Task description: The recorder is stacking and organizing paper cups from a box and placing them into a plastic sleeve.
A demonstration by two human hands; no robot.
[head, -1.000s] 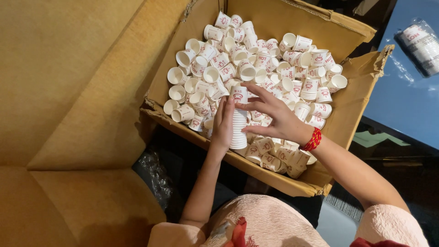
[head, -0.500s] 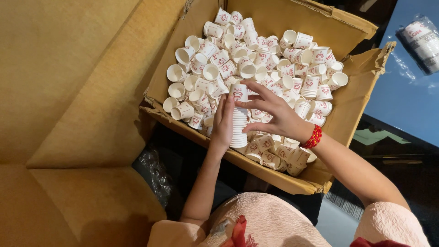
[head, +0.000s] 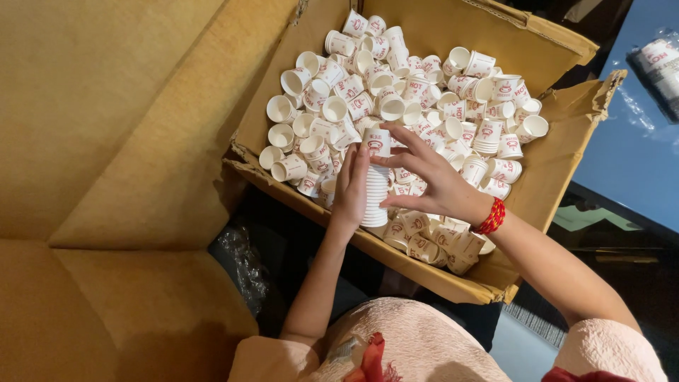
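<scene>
The tall nested stack of small white paper cups with red print (head: 375, 185) stands upright over the near edge of the big brown cardboard box (head: 559, 152), among the heap of loose white paper cups (head: 396, 92) of the same kind that fills it. Your left hand (head: 351, 189) is wrapped around the stack's left side, fingers curled partway and pressed flat along the ribbed rims. Your right hand (head: 433, 177) is spread over the top cup, thumb and fingertips closed lightly on its wall.

Judge these cups as very light and thin-walled: they will crush or go oval if you pinch hard, and a long stack will likely bend or slide apart in the middle. Hold it along its length with the flat of your left palm, and grip the top cup near its rolled rim, where the paper is stiffest.

A red beaded bracelet (head: 491, 216) sits on your right wrist. A crumpled clear plastic bag (head: 240, 265) lies in the dark gap below the box, and a large cardboard flap (head: 106, 127) stretches away at your left.
</scene>
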